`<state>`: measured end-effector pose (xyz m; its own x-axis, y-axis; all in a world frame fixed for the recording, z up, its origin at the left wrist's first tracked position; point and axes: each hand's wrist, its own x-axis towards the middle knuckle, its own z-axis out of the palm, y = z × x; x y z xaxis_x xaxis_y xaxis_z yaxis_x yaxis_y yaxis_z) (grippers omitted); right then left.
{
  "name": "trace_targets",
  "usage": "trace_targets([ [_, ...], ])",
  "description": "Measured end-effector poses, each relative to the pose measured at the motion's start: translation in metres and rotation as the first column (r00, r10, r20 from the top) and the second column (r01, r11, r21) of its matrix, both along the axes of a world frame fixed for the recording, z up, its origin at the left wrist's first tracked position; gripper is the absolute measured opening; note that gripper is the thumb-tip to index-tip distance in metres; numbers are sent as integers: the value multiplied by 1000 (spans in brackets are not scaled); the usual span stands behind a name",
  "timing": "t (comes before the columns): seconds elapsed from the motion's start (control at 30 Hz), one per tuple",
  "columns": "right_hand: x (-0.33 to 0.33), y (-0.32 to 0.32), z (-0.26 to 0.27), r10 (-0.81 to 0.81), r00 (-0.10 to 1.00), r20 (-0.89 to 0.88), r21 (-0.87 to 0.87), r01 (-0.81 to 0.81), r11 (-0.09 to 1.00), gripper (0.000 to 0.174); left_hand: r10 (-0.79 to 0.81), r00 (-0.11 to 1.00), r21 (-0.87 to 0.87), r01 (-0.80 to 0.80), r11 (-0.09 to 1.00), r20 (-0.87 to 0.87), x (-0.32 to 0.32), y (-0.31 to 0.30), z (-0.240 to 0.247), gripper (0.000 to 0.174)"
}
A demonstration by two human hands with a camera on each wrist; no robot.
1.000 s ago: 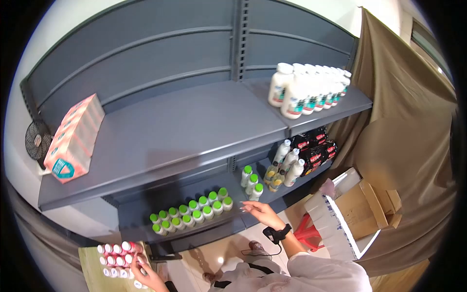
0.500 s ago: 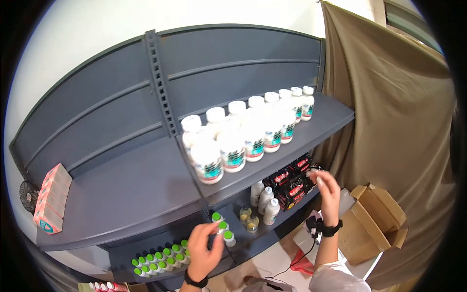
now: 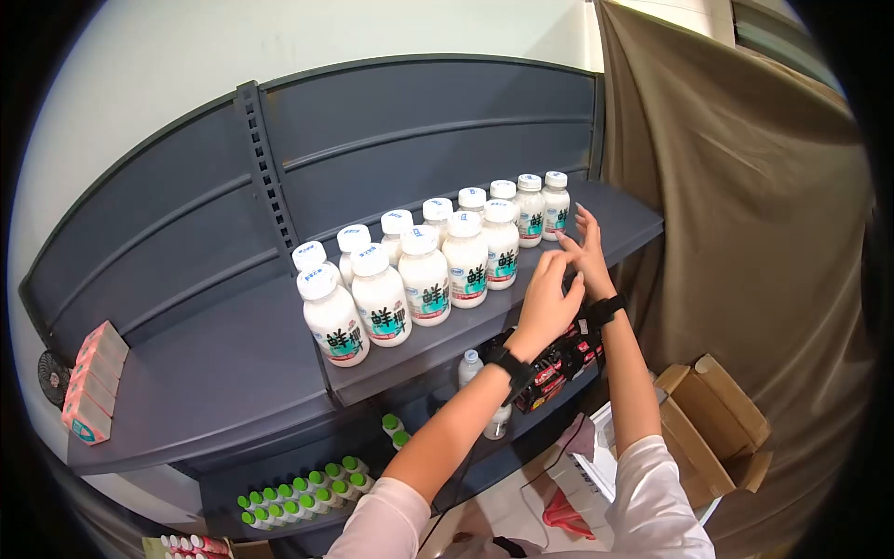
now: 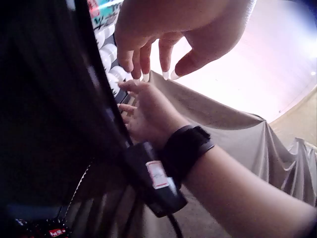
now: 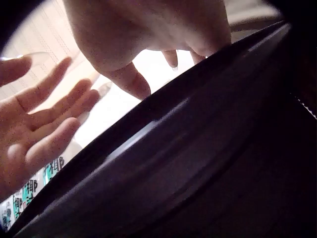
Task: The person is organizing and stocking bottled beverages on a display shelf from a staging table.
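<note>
Two rows of white bottles (image 3: 429, 284) with white caps and green-and-black labels stand upright on the upper shelf (image 3: 223, 359). My right hand (image 3: 589, 259) is beside the bottle (image 3: 556, 207) at the right end, fingers loosely spread over the shelf's front edge. Just left of it, my left hand (image 3: 549, 303) hovers in front of the shelf, its fingers relaxed and bent a little. Neither hand holds anything. In the left wrist view my left hand (image 4: 185, 25) hangs above my right hand (image 4: 153, 111). My left hand (image 5: 39, 119) appears with spread fingers in the right wrist view.
Green-capped bottles (image 3: 298, 498) and black packs (image 3: 549, 377) occupy the lower shelf. Pink tissue packs (image 3: 98, 382) stand at the upper shelf's left end. An open cardboard box (image 3: 708, 429) is at the lower right, before a brown curtain (image 3: 736, 214). Red-and-white bottles (image 3: 191, 545) are at lower left.
The view has turned right, toward the white bottles. My left hand has come from the red-and-white bottles at lower left up to the upper shelf. My right hand has risen to the row's right end.
</note>
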<state>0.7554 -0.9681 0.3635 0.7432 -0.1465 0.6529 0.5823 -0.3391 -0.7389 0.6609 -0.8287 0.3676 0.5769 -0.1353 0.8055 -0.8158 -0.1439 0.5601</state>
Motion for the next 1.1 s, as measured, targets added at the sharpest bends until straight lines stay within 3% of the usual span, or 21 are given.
trace_targets([
  [0.17,21,-6,9,124,988,-96,6,-124,992,76,54,997,-151,-60,987,-46,43,-20,-13,31],
  [0.37,29,-10,15,271,952,-143,223,-236,946,86,-22,986,-175,-7,985,-163,65,-13,-20,34],
  [0.53,34,-13,17,327,933,-147,211,-294,932,91,-50,969,-189,3,982,-244,65,-12,-19,39],
  [0.73,46,-20,9,204,962,-183,133,-181,974,80,-99,949,-242,24,970,-301,63,-13,-15,40],
  [0.93,32,-16,18,291,934,-207,161,-260,952,74,-141,935,-255,56,965,-327,61,-8,-13,41],
  [1.1,41,-21,18,441,883,-160,175,-414,893,80,-191,916,-297,84,951,-352,58,-7,-11,42],
])
